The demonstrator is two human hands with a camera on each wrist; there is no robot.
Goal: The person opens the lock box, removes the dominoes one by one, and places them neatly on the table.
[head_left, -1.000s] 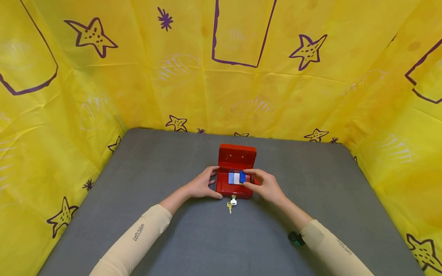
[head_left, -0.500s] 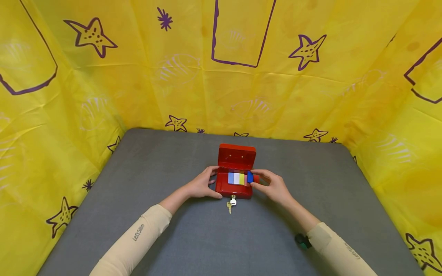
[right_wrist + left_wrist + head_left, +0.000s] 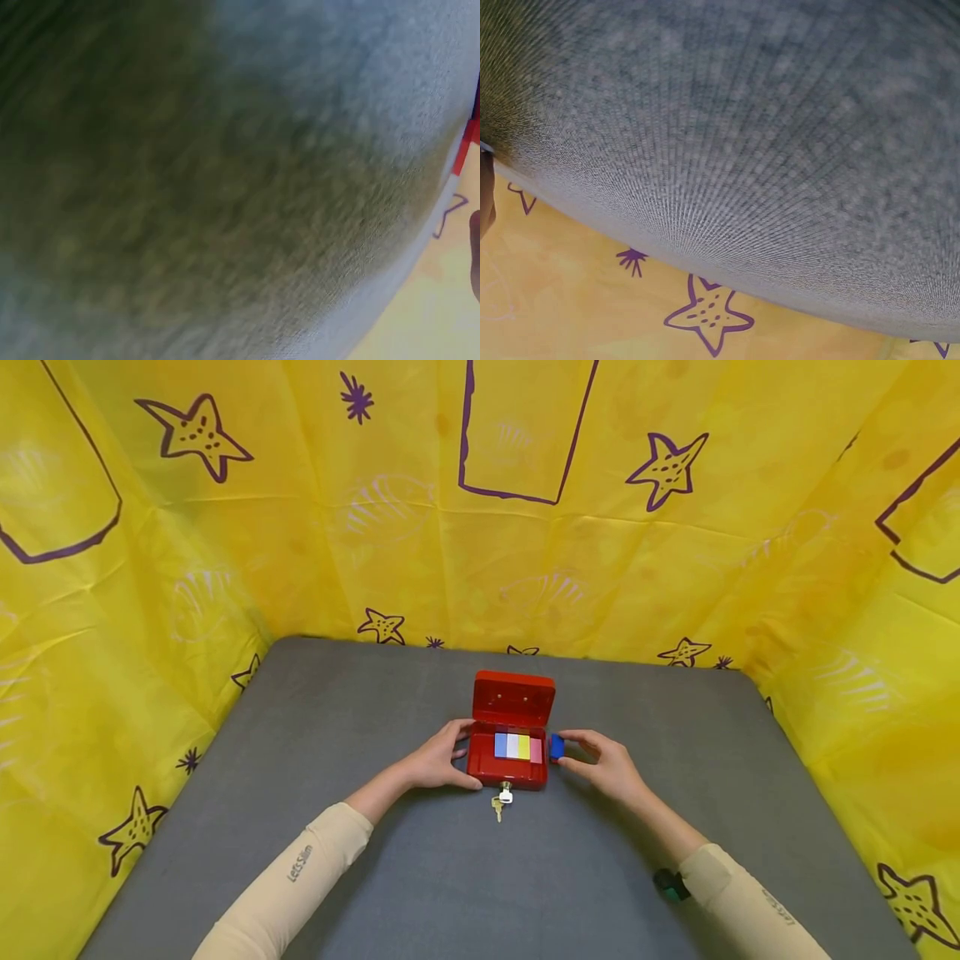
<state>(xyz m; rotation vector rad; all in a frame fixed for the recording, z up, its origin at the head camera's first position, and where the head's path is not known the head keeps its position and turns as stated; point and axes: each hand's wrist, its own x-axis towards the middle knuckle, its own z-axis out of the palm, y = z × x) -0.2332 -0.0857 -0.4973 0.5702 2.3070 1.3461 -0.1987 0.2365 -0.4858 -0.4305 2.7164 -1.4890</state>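
A red metal cash box (image 3: 510, 771) stands on the table, its lid (image 3: 513, 697) raised. Inside lie a light blue block (image 3: 500, 746), a white block (image 3: 512, 746), a yellow block (image 3: 523, 747) and a pink block (image 3: 536, 751) in a row. My left hand (image 3: 433, 762) grips the box's left side, thumb at the front corner and fingers towards the back. Just outside the right wall, my right hand (image 3: 611, 770) pinches a dark blue block (image 3: 557, 747) between thumb and fingers. Whether this block touches the table I cannot tell.
A key (image 3: 506, 796) sits in the front lock, with a second key (image 3: 497, 807) hanging from it. The grey table (image 3: 465, 893) is walled by yellow cloth (image 3: 420, 552). The wrist views show mostly blurred table, with a red strip (image 3: 463, 150) at the right one's edge.
My right hand has carried the dark blue block rightwards out of the box, uncovering the yellow and pink blocks. A red patch by the right wall is now out of sight. My left hand stays put.
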